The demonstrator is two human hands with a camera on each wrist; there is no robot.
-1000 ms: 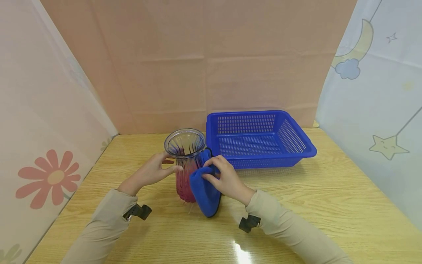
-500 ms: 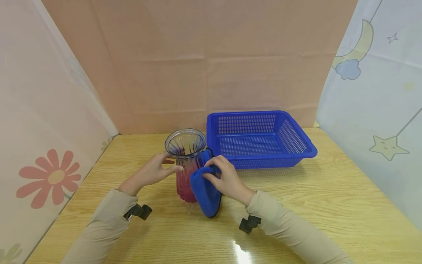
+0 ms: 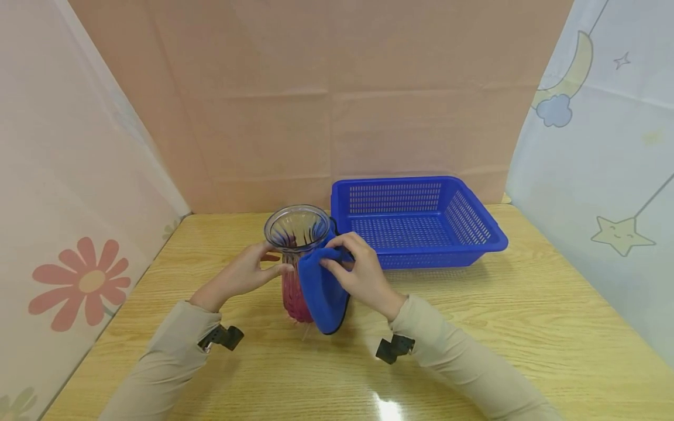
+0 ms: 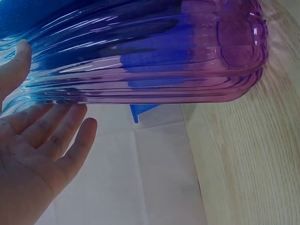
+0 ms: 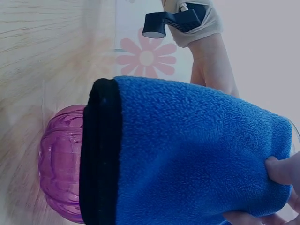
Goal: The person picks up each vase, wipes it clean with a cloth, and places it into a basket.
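Observation:
A ribbed glass vase (image 3: 296,295), clear bluish at its flared mouth and pink toward the base, stands upright on the table. My left hand (image 3: 239,273) holds it below the rim, thumb on the near side and fingers behind; the left wrist view shows the thumb against the glass (image 4: 211,61). On the vase's right side, my right hand (image 3: 363,272) pinches a folded blue cloth (image 3: 322,295) with dark edging. The cloth hangs against the vase and covers part of it. In the right wrist view, the cloth (image 5: 187,150) hides all but the pink base.
Behind and to the right, a blue plastic basket (image 3: 416,258) with slotted walls sits close to the vase. The wood-grain table (image 3: 295,380) extends around both. A plain peach sheet (image 3: 253,117) hangs at the back, with printed sheets at the sides.
My right hand has shifted slightly up and left along the vase, carrying the cloth's lower end higher. The left hand and vase stay where they were.

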